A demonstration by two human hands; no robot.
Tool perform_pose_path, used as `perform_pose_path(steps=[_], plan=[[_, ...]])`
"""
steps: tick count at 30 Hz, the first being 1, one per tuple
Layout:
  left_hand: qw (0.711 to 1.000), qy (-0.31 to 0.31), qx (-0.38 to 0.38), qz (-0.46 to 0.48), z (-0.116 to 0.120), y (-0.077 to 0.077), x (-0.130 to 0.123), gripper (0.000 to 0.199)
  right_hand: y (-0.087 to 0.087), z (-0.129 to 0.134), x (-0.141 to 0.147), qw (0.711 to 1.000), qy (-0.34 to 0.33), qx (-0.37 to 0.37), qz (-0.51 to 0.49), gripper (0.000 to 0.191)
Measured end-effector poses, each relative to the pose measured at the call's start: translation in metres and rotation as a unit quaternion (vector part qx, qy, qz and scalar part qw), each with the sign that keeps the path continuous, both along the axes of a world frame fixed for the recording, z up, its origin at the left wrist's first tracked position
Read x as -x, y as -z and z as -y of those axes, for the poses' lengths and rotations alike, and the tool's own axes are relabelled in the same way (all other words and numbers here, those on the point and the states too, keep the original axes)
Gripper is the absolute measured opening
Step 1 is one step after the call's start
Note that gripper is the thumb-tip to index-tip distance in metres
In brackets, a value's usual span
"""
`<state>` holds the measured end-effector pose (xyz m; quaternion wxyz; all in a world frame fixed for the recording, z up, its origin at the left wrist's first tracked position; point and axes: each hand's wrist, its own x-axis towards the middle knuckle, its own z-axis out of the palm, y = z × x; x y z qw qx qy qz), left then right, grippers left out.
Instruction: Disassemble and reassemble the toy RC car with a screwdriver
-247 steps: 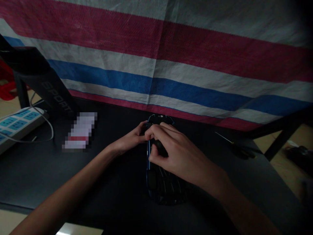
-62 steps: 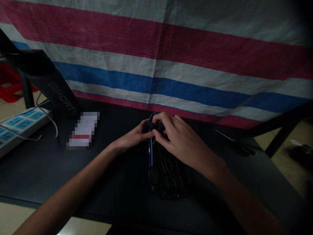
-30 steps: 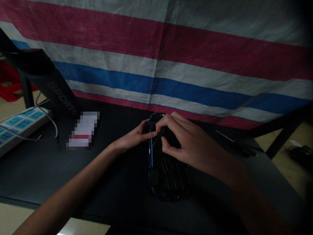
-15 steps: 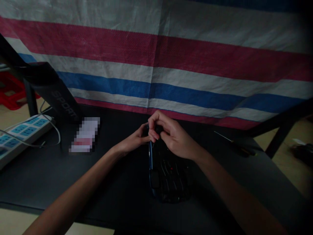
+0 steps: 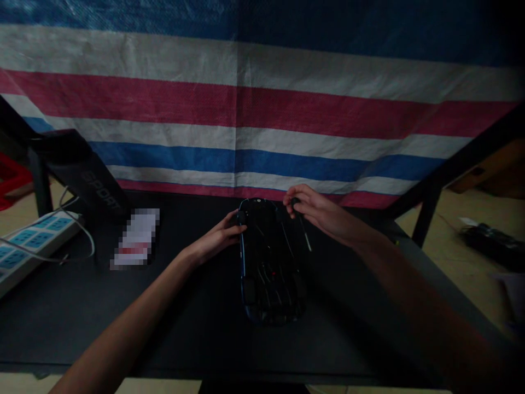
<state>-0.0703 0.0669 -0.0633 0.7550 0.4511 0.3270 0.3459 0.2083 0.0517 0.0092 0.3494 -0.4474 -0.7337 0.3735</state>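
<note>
A dark toy car (image 5: 268,246) lies upside down on the black table, its underside and wheels facing up. My left hand (image 5: 223,235) grips its far left side by a wheel, with the thumb over the edge and the other fingers partly hidden. My right hand (image 5: 314,210) is raised just right of the car's far end. Between its fingers is a small screwdriver (image 5: 307,236) with a dark handle, its metal shaft slanting down toward me, apart from the car.
A white power strip (image 5: 39,241) with cables lies at the left, near a slanted black "SPORT" tube (image 5: 96,183). A pixelated rectangle (image 5: 137,238) is beside them. Striped sheeting (image 5: 262,109) hangs behind the black table (image 5: 184,323). Dark frame bars (image 5: 426,216) stand at right.
My right hand has moved right, off the car's far end, and the screwdriver in it now shows. My left hand stays on the car. The view has tilted up and turned slightly right.
</note>
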Motion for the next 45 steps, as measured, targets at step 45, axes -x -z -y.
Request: perform_pose_path(steps=[45], plan=[[0.998, 0.005, -0.053, 0.028, 0.011, 0.004, -0.006, 0.089, 0.0, -0.012, 0.095, 0.926, 0.158, -0.03, 0.341, 0.074]])
